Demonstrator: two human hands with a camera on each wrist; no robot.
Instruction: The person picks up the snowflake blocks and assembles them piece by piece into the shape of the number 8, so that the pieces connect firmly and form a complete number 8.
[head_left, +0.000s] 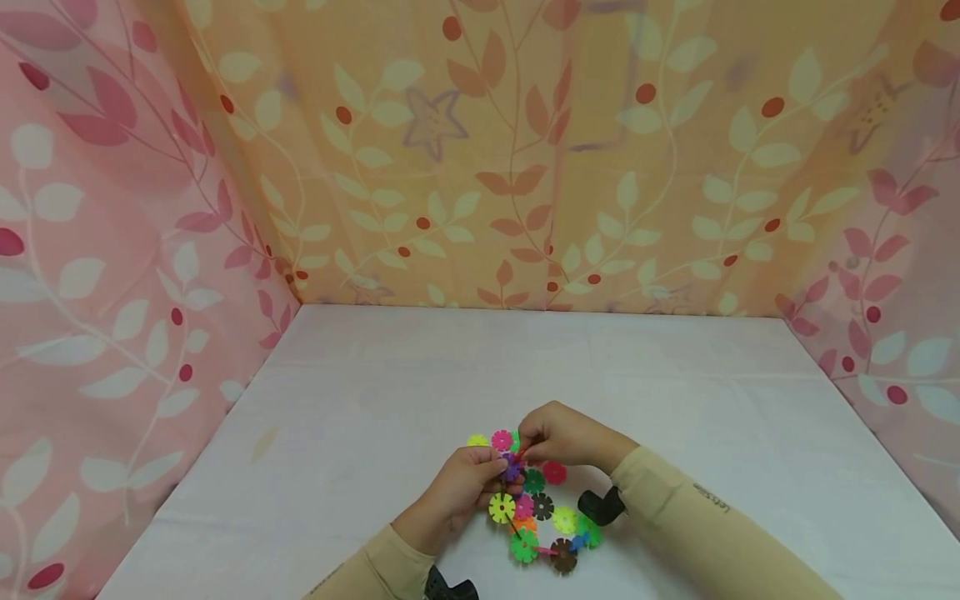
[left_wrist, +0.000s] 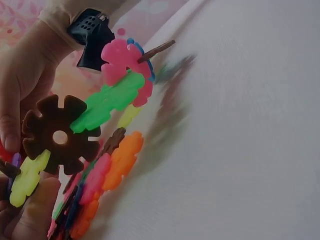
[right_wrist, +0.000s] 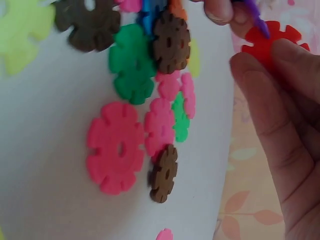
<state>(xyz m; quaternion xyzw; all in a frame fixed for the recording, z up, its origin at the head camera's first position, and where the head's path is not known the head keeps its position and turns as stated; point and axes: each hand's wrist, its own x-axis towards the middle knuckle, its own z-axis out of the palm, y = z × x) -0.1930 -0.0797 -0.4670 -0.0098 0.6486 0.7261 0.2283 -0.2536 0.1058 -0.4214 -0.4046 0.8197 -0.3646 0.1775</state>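
Observation:
My left hand (head_left: 467, 487) pinches a purple notched plastic disc (head_left: 512, 468) that is part of a chain of slotted flower-shaped discs. Between thumb and finger, my right hand (head_left: 567, 435) holds a red notched disc (right_wrist: 272, 39), whose edge meets the purple disc (right_wrist: 256, 17) at a slot. In the left wrist view, a yellow disc (left_wrist: 30, 179), a dark brown disc (left_wrist: 42, 132), a green disc (left_wrist: 110, 102) and a pink disc (left_wrist: 119, 57) join on beside the left hand. How deep the red and purple slots engage, I cannot tell.
Around and below the hands lie several more discs, among them a dark green disc (right_wrist: 132, 65), a crimson-pink disc (right_wrist: 115, 147) and an orange disc (left_wrist: 124, 160). The white tabletop (head_left: 337, 400) is bordered by leaf-patterned cloth walls (head_left: 517, 167).

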